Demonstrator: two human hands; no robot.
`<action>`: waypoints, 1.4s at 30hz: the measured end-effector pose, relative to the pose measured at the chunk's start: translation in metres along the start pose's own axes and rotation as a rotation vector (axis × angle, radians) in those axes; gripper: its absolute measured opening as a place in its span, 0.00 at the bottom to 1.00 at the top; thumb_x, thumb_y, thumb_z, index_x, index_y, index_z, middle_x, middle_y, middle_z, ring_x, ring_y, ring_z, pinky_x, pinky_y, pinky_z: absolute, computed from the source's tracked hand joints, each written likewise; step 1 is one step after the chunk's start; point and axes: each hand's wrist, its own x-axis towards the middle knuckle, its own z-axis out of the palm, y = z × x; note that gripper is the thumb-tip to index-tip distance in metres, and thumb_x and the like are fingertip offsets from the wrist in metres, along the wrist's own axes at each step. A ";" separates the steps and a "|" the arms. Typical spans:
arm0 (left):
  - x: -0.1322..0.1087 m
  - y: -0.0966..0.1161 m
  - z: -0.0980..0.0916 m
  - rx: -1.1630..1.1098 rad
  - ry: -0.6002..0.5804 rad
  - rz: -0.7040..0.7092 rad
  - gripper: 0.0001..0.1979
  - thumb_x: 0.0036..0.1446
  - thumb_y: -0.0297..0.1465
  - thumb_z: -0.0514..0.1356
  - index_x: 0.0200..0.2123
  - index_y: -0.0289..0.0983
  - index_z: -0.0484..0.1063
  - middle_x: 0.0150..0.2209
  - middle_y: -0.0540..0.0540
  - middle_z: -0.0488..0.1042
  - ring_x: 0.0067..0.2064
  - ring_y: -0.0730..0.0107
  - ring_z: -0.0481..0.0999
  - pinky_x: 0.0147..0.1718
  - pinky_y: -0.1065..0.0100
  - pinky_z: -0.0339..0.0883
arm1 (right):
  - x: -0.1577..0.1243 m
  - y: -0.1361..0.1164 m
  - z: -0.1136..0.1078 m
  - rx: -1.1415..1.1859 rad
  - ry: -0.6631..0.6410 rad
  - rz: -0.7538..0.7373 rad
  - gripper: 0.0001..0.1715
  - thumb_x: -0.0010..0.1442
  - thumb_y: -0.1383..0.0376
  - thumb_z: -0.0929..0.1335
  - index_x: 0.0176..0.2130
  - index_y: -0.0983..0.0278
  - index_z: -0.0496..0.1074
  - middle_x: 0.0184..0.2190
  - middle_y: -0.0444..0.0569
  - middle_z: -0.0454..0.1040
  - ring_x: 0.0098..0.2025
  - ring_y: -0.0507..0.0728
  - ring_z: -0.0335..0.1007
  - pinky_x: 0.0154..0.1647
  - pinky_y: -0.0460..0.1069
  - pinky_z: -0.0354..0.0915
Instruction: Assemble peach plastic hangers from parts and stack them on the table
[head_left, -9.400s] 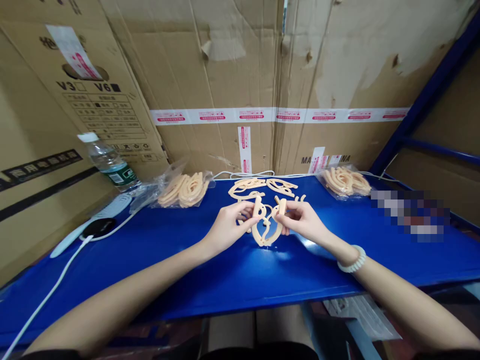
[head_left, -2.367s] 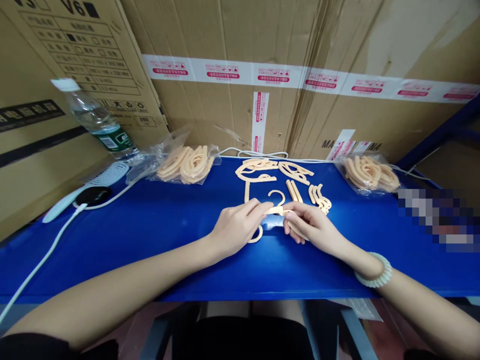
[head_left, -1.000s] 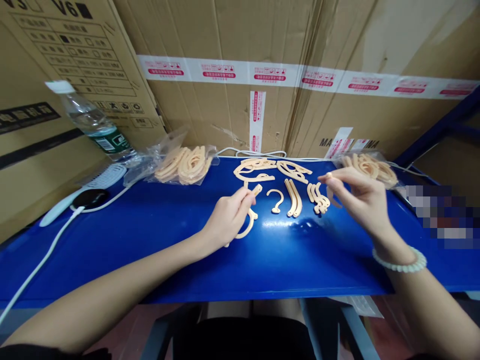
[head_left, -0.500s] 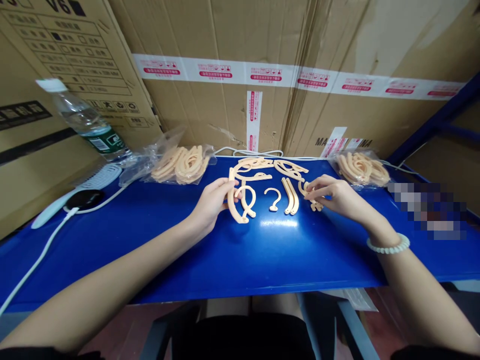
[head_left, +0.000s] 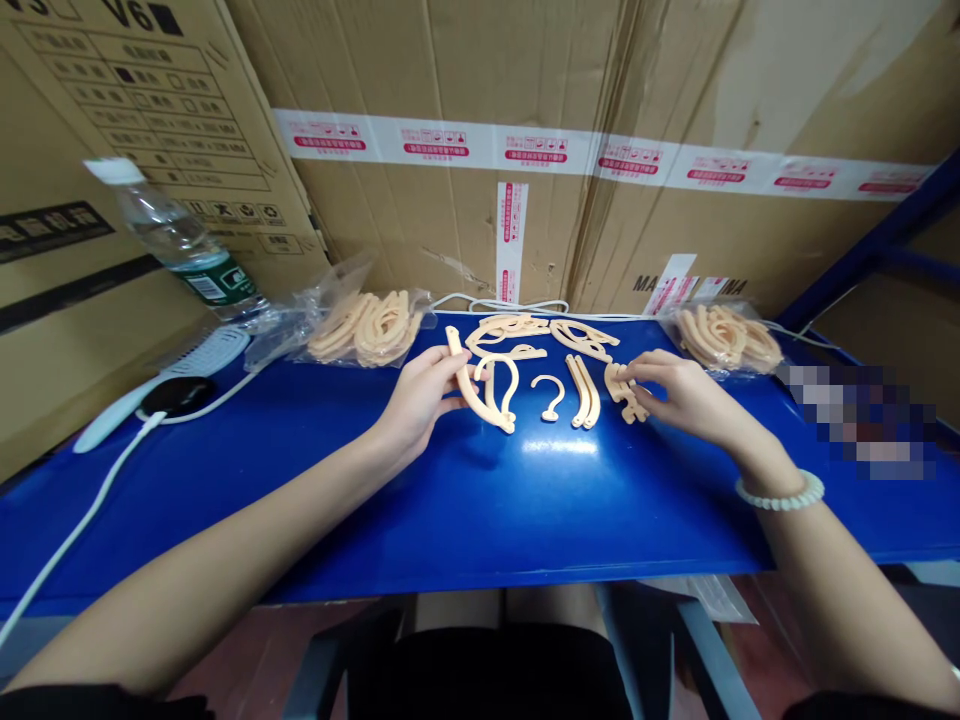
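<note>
Clamping the left hand firm in its grip, thumb against fingers, on a slim, curved, cream-coloured plastic bar, tilted over the glossy blue bench! Carrying at its lower end a curled cream plastic hook, too. Over on the other side, touching a cluster of short, wavy cream plastic pieces with the fingertips of the right hand; too overlapped to tell whether pinched together on one or apart. Wearing a pale beaded bracelet on that wrist.

Spotting between the hands, flat on the bench, a loose cream plastic hook with a small foot, then just beside it a pair of long, curved cream bars lying side by side. Farther back, seeing flat cream hanger-like frames before a brown cardboard wall. Flanking those, a clear plastic bag of cream pieces at left, and a matching clear bag at right.
</note>
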 end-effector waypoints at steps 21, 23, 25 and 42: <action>-0.003 0.001 0.003 0.053 -0.168 0.055 0.13 0.54 0.29 0.62 0.43 0.35 0.68 0.35 0.43 0.81 0.37 0.63 0.81 0.36 0.64 0.75 | 0.045 -0.095 0.045 -0.455 0.213 -0.559 0.10 0.69 0.66 0.67 0.48 0.61 0.77 0.49 0.52 0.79 0.61 0.65 0.65 0.59 0.63 0.56; -0.002 -0.003 0.003 0.070 -0.169 0.078 0.16 0.56 0.29 0.62 0.48 0.35 0.66 0.40 0.40 0.81 0.39 0.63 0.81 0.38 0.62 0.77 | 0.042 -0.092 0.046 -0.418 0.221 -0.536 0.10 0.71 0.63 0.65 0.46 0.61 0.77 0.43 0.51 0.80 0.56 0.62 0.69 0.58 0.62 0.56; -0.001 -0.007 0.002 0.122 -0.124 0.198 0.22 0.58 0.30 0.61 0.55 0.37 0.62 0.49 0.38 0.78 0.42 0.63 0.80 0.40 0.59 0.78 | 0.040 -0.091 0.045 -0.370 0.209 -0.486 0.13 0.72 0.59 0.64 0.44 0.61 0.76 0.38 0.49 0.79 0.48 0.59 0.71 0.57 0.61 0.55; -0.010 -0.021 -0.002 1.180 -0.418 1.191 0.07 0.67 0.32 0.58 0.39 0.41 0.77 0.59 0.43 0.74 0.68 0.49 0.62 0.68 0.32 0.33 | 0.031 -0.093 0.047 -0.255 0.243 -0.409 0.19 0.73 0.54 0.62 0.40 0.63 0.75 0.29 0.46 0.74 0.34 0.56 0.64 0.50 0.58 0.53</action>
